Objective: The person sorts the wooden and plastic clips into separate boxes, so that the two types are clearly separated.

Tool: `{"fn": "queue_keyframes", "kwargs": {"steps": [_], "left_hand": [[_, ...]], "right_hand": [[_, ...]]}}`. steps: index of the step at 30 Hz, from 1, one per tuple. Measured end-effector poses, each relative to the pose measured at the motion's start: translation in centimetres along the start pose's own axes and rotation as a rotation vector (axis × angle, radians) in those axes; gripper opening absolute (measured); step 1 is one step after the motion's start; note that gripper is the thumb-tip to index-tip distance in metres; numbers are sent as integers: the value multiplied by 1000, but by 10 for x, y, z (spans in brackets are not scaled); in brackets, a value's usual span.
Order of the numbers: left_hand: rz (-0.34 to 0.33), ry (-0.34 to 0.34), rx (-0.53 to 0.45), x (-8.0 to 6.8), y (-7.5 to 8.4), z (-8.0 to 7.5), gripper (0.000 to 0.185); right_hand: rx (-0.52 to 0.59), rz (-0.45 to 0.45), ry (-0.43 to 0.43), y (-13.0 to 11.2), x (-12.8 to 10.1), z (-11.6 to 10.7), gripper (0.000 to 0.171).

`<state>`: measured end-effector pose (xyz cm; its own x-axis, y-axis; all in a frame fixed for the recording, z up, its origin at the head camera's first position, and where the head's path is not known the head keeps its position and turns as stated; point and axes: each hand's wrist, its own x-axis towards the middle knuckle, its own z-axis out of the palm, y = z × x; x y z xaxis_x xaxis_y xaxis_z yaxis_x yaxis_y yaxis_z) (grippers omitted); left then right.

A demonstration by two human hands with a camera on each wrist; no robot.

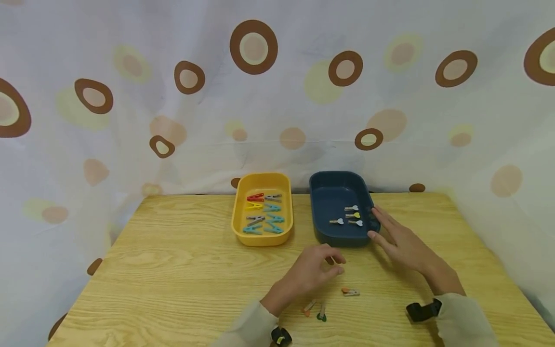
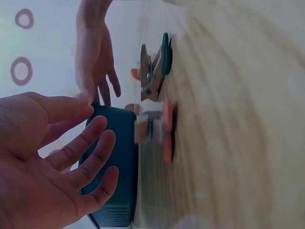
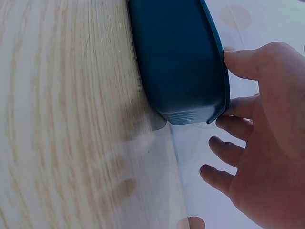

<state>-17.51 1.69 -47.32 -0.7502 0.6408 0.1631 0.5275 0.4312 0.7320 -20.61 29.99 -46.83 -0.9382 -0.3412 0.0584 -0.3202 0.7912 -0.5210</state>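
Observation:
My left hand (image 1: 310, 270) hovers over the table with its fingers loosely bent and holds nothing. Just in front of it lies a small wooden clothespin with an orange decoration (image 1: 350, 292). Nearer the wrist are another orange-decorated clothespin (image 1: 308, 307) and one with a green decoration (image 1: 322, 315). With spread fingers, my right hand (image 1: 403, 246) touches the right rim of a dark blue tray (image 1: 329, 198); the thumb (image 3: 243, 62) rests at the rim's edge in the right wrist view. Inside that tray lie several wooden clothespins with white and yellow hearts (image 1: 356, 215).
To the left of the blue tray stands a yellow tray (image 1: 235, 219) holding several plastic clothespins (image 1: 273, 218) in red, yellow, grey and light blue. Both trays are at the back of the wooden table (image 1: 182, 270), close to a patterned cloth (image 1: 204, 125).

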Motion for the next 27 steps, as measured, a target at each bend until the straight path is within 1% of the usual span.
{"fn": "queue_keyframes", "kwargs": {"steps": [4,7,12,19,22,25,27], "left_hand": [[-24,-71,-19,0,4,5,17],[-31,-111,-5,0,7,8,17],[-37,-153,65,-1,10,14,17],[-42,-233,170,-1,13,18,19],[-16,-234,236,-1,15,19,17],[21,-224,281,-3,17,20,11],[39,-219,290,-4,18,20,5]], "right_hand": [[-5,-6,4,0,0,-1,76],[-8,-4,0,1,0,-2,76],[-2,-3,-4,0,-1,-1,77],[3,-6,1,-1,0,-2,77],[2,-4,3,0,-1,-2,77],[2,-5,3,1,-1,-1,76],[4,-5,2,1,-1,0,76]]}}
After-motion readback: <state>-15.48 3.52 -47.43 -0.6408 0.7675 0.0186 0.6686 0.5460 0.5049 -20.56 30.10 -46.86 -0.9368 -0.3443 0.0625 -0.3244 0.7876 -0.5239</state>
